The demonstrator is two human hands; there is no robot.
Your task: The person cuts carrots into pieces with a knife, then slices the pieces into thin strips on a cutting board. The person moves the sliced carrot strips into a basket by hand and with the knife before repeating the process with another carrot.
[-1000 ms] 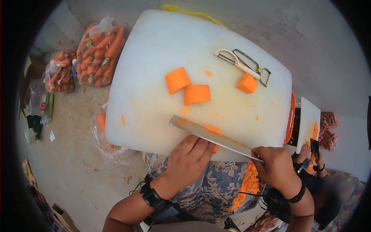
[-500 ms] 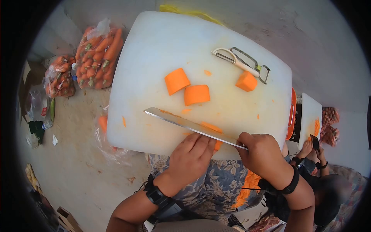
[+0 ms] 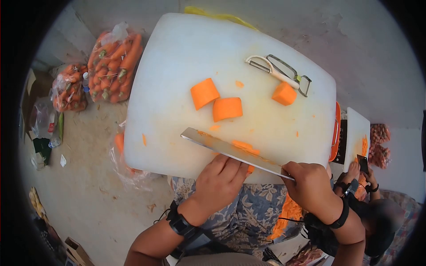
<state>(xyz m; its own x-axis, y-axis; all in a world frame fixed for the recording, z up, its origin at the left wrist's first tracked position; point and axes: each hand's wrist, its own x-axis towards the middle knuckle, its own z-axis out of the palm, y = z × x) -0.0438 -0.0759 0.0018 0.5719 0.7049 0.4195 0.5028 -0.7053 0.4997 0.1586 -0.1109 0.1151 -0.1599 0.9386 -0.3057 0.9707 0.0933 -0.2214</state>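
My right hand [image 3: 308, 184] is closed round the handle of a kitchen knife [image 3: 230, 150], its long blade angled up to the left over the cutting board [image 3: 177, 53]. Against the near side of the blade, my left hand [image 3: 222, 179] has its fingers bent and pressed on a carrot piece [image 3: 251, 169], mostly hidden by fingers and blade. Thin carrot slices [image 3: 245, 146] lie just beyond the blade. Two thick carrot chunks [image 3: 205, 93] rest farther up the board. Another carrot chunk [image 3: 284, 93] sits beside a white-handled peeler [image 3: 284, 77].
Bags of carrots [image 3: 113, 66] stand on the floor at left, and a plastic bag [image 3: 126, 162] hangs by the board's left edge. An orange container [image 3: 335, 133] shows at right. Beyond it, a co-worker's hands [image 3: 361, 170] hold a dark blade at another board [image 3: 355, 137].
The knife and my right hand have shifted right and slightly toward me, drawing the blade tip back. My left hand stays nearly in place.
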